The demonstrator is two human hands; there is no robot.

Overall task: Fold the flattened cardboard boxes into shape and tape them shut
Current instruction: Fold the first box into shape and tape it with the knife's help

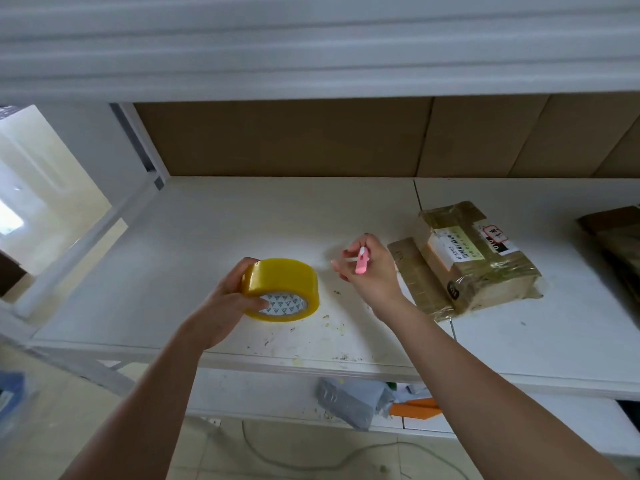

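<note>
A yellow roll of packing tape [284,284] is held just above the white shelf [242,230], with my left hand [225,306] gripping it, thumb in the core and fingers over the far rim. My right hand [370,271] holds a small pink cutter [362,261] upright, just right of the roll. A taped brown cardboard parcel [485,268] with a barcode label lies on the shelf to the right of my right hand, resting on a flattened piece of cardboard [412,271].
Brown cardboard sheets [294,140] stand against the back of the shelf. More cardboard [616,244] lies at the far right edge. On the lower shelf sit a grey bag [349,400] and an orange item [415,408]. A cable [311,459] runs along the floor.
</note>
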